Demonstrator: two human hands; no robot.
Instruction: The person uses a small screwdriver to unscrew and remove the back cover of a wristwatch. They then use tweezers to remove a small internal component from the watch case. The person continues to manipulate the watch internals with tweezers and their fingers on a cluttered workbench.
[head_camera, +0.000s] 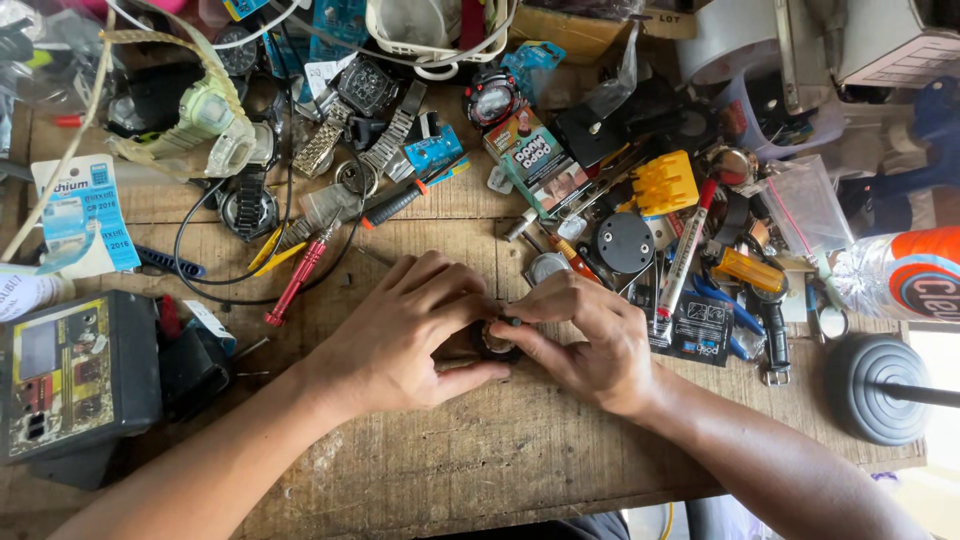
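Note:
Both of my hands meet at the middle of a worn wooden workbench (480, 460). My left hand (410, 335) curls around a small round dark watch case (493, 342) and holds it against the wood. My right hand (585, 340) pinches a small tool with a dark green tip (514, 322) and presses it onto the top of the case. Most of the case is hidden by my fingers.
Clutter fills the far half of the bench: a red screwdriver (300, 275), metal watch bands (325, 140), a yellow plastic block (665, 183), a black round disc (623, 242), a pale green watch (205, 115). A black tester box (75, 370) sits left, a lamp base (875, 385) right.

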